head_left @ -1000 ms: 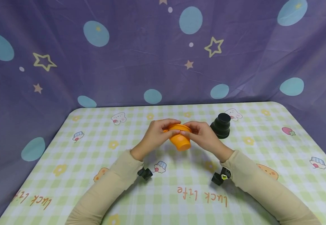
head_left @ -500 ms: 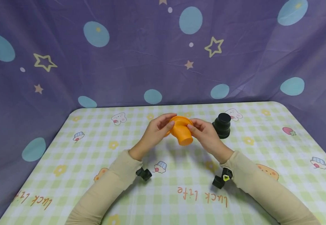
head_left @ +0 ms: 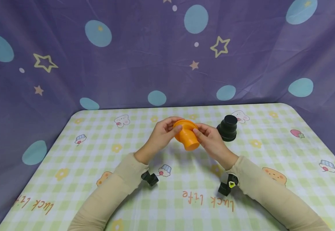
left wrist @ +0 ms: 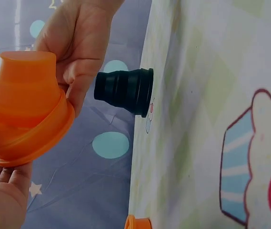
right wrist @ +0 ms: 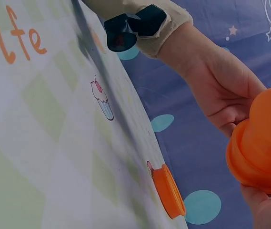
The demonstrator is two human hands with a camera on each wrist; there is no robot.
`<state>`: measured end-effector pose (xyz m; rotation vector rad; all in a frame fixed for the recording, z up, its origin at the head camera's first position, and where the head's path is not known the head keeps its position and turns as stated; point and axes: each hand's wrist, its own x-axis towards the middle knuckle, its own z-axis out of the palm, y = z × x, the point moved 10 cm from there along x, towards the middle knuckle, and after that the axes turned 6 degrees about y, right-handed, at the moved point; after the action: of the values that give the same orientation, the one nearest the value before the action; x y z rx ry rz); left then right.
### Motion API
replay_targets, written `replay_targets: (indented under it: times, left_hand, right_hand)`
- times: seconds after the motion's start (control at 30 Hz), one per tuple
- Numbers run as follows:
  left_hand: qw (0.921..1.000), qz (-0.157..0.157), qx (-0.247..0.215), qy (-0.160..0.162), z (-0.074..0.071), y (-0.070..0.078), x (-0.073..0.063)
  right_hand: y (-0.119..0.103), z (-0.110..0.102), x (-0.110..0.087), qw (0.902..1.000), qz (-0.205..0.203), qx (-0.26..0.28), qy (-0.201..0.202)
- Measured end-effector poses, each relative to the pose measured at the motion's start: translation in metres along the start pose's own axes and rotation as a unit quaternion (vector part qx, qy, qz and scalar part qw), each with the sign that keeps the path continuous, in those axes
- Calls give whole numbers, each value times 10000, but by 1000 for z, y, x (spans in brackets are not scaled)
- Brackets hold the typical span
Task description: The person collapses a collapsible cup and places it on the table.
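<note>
Both hands hold an orange collapsible cup (head_left: 189, 136) above the middle of the table. Its narrow base points down toward me, and its wide rim faces away. The left hand (head_left: 164, 133) pinches the rim at the left, thumb in front and fingers behind. On the opposite side the right hand (head_left: 210, 139) grips it the same way. In the left wrist view the cup's widest ring (left wrist: 35, 136) sits slanted against its upper part. A black collapsible cup (head_left: 228, 128) stands upside down on the table, just beyond the right hand.
A flat round orange piece (right wrist: 168, 192) lies on the table in the right wrist view; the left hand hides it in the head view. The checked tablecloth (head_left: 98, 128) ends at a purple curtain (head_left: 167, 64). Black cameras (head_left: 149, 178) hang at both wrists.
The thumbs have moved apart from the cup's front middle to its two sides. The cup has risen a little, and its base has swung to the right. The black cup stays put.
</note>
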<state>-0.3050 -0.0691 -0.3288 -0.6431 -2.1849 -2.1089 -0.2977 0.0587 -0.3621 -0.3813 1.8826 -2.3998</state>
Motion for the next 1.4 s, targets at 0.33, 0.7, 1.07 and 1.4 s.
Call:
replay_targets:
  times: [0.33, 0.7, 1.07, 1.4]
  left_hand:
    - [9994, 84, 276, 189, -3, 1, -1]
    - [9972, 242, 670, 239, -5, 4, -2]
    - [9918, 328, 1166, 401, -7, 13, -3]
    - [9772, 1042, 1758, 580, -13, 7, 2]
  right_hand:
    - [1, 0, -1, 9999, 40, -36, 150]
    - [4, 1, -3, 9999, 28, -47, 129]
    - [10, -2, -3, 9992, 236, -13, 308]
    - [15, -2, -4, 9993, 319, 21, 171]
